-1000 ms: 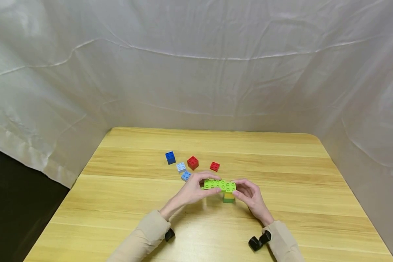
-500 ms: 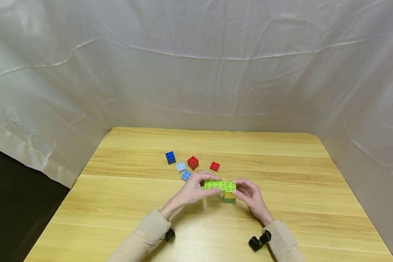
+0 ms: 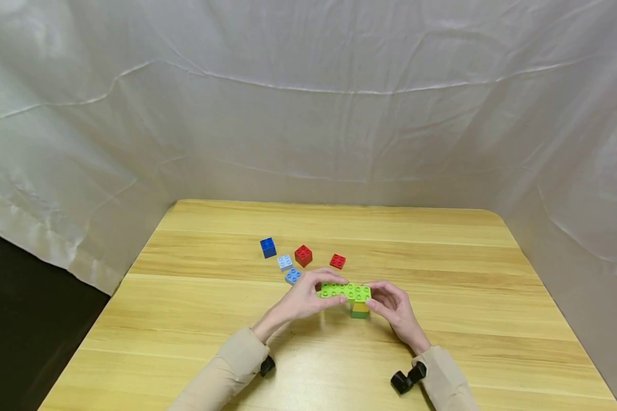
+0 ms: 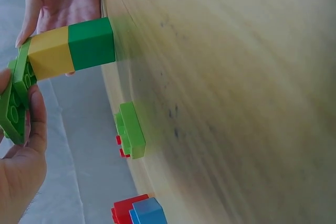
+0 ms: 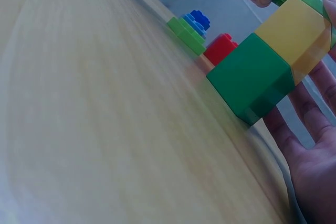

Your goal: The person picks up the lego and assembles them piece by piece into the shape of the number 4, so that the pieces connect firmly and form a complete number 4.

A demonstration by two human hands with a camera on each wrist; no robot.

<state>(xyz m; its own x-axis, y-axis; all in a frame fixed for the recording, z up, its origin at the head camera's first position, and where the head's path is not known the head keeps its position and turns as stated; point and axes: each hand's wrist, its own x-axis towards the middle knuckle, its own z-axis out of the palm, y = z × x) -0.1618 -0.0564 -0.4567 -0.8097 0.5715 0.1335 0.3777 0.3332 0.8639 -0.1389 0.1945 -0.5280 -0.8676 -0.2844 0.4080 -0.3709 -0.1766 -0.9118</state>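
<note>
A stack stands upright on the table: a dark green block (image 4: pixel 92 44) at the bottom and a yellow block (image 4: pixel 50 56) on it. Across the top lies a light green brick (image 3: pixel 362 293), jutting out leftward. A second light green brick (image 3: pixel 336 290) overlaps it from above and reaches further left. My left hand (image 3: pixel 303 295) pinches this upper brick between thumb and fingers. At the stack's right side, my right hand (image 3: pixel 397 311) grips the lower light green brick with thumb and fingertips. How firmly the two light green bricks are joined, I cannot tell.
A loose light green brick (image 4: pixel 132 130) lies on the table, mostly hidden behind my left hand in the head view. Beyond lie a blue brick (image 3: pixel 268 248), a pale blue brick (image 3: pixel 285 262), a mid-blue brick (image 3: pixel 292 276), a red brick (image 3: pixel 303 256) and a flatter red brick (image 3: pixel 337 261).
</note>
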